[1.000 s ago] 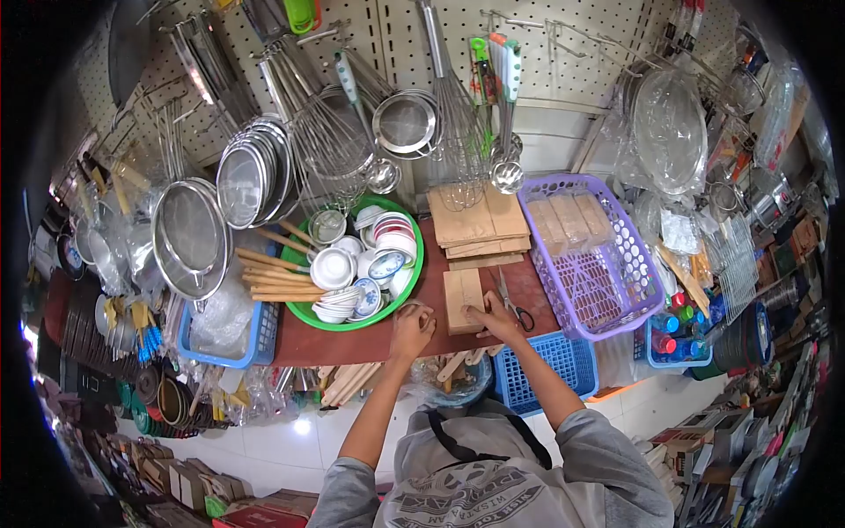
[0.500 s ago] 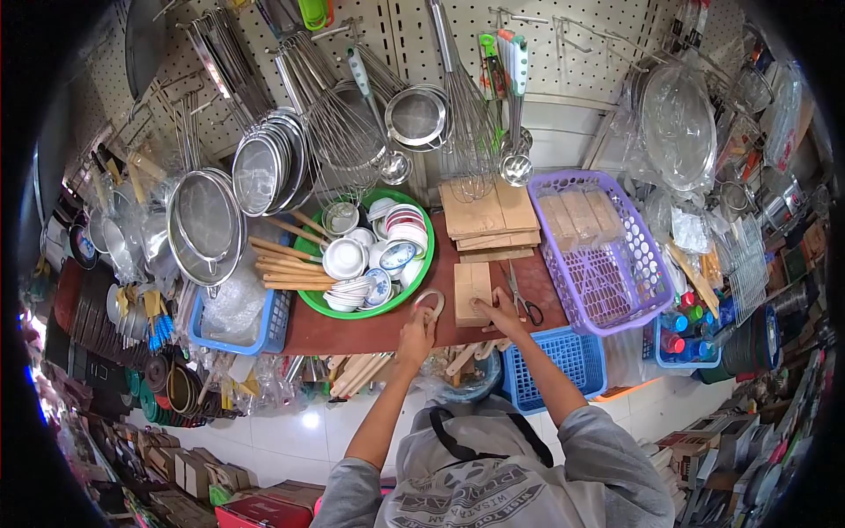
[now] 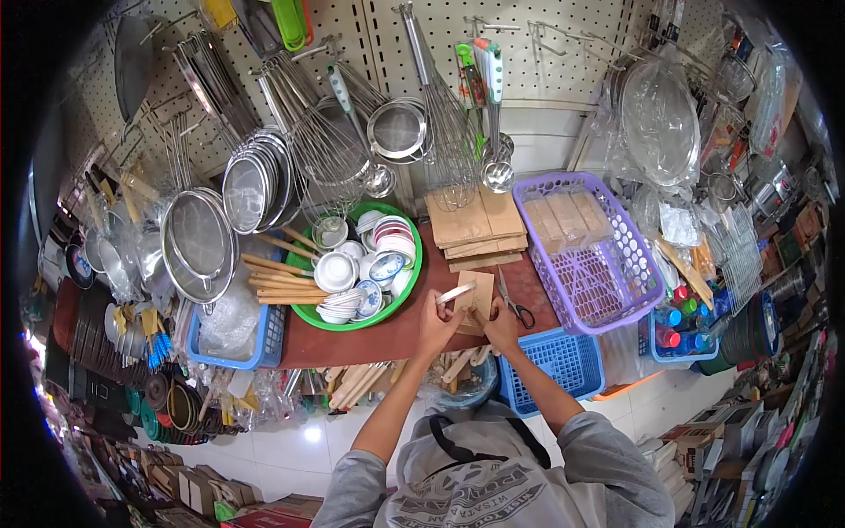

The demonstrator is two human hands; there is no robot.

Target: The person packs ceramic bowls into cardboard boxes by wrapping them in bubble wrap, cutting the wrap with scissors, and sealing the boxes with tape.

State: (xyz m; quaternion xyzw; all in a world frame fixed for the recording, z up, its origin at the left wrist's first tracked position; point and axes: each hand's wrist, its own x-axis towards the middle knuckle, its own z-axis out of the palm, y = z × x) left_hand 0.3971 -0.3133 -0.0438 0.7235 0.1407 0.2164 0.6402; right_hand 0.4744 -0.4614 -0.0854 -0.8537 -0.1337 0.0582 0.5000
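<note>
My left hand (image 3: pixel 437 324) is closed on a roll of tape (image 3: pixel 456 291), which is tilted over the left side of a small folded cardboard piece (image 3: pixel 480 286). My right hand (image 3: pixel 502 330) grips the near right edge of that cardboard, its fingers close to the left hand. The cardboard rests on the red-brown tabletop (image 3: pixel 352 345), its near part partly hidden by my hands. A pair of scissors (image 3: pixel 525 315) with dark handles lies just right of the cardboard, blades pointing away from me.
Behind the cardboard is a stack of flat cardboard (image 3: pixel 475 220). A green basin (image 3: pixel 387 310) of small bowls and wooden-handled tools stands left; a purple basket (image 3: pixel 607 321) with wrapped brown packs stands right. Whisks (image 3: pixel 453 132) and strainers (image 3: pixel 201 233) hang above. A blue basket (image 3: pixel 563 356) sits below the table edge.
My left hand has lifted the tape roll off the table and carried it right, over the cardboard. My right hand has shifted slightly down and left along the cardboard's near edge.
</note>
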